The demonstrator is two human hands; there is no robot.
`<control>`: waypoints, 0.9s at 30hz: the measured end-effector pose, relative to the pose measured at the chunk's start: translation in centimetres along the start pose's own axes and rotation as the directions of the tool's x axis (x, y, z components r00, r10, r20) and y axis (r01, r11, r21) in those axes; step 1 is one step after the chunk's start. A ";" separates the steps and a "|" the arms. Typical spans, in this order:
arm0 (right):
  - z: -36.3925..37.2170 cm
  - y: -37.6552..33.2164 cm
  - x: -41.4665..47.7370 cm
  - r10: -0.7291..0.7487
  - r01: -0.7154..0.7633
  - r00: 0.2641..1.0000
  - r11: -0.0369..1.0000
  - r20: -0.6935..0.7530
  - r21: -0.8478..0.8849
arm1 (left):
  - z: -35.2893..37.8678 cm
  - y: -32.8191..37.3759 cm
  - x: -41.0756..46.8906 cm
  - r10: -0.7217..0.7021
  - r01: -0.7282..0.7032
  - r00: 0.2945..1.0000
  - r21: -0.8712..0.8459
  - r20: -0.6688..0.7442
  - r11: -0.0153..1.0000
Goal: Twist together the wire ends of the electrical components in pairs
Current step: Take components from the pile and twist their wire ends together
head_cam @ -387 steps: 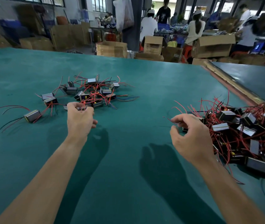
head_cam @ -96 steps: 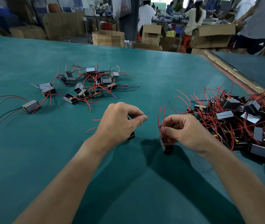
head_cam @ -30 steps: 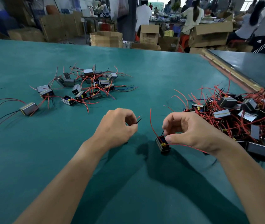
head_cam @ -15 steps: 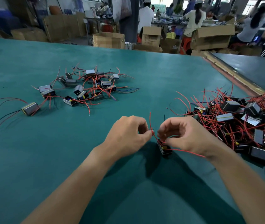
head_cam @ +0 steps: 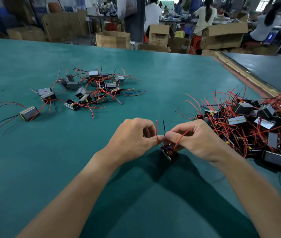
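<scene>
A small dark component point(head_cam: 170, 153) with red and black wires hangs just above the green table point(head_cam: 67, 160) between my hands. My left hand point(head_cam: 132, 140) pinches a red wire point(head_cam: 156, 131) of it between thumb and forefinger. My right hand point(head_cam: 192, 140) pinches the wires from the other side, fingertips meeting the left hand's. A black wire end point(head_cam: 164, 126) sticks up between the hands. A spread group of components point(head_cam: 88, 90) lies at the far left. A dense pile of components point(head_cam: 256, 124) with tangled red wires lies at the right.
One component point(head_cam: 28, 113) lies apart at the far left. A wooden strip point(head_cam: 249, 79) marks the table's right edge, with another table beyond. Cardboard boxes point(head_cam: 113, 39) and several seated people are behind the far edge.
Over the last second my hands came together over the component; the left hand now pinches its red wire next to the right hand's fingertips, and the component hangs a little lower.
</scene>
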State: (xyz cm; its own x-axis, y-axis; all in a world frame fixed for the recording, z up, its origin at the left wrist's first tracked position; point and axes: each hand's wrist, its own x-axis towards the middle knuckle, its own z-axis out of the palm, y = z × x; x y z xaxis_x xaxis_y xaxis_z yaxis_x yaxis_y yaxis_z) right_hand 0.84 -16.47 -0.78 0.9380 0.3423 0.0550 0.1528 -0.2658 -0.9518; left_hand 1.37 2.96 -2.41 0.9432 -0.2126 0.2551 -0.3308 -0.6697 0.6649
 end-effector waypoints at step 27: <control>-0.3 1.5 0.4 -0.047 0.013 0.988 0.973 -0.144 -0.231 | 0.1 0.5 -0.2 -0.024 0.012 0.996 -0.135 -0.087 0.991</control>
State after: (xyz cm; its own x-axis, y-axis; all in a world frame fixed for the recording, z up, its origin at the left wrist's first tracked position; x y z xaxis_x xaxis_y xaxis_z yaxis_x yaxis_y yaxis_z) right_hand 1.55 -16.96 -2.08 0.9647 0.2212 0.1427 0.2326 -0.4627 -0.8554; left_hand 0.99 2.59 -2.22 0.9447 -0.1340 0.2995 -0.3207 -0.5698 0.7566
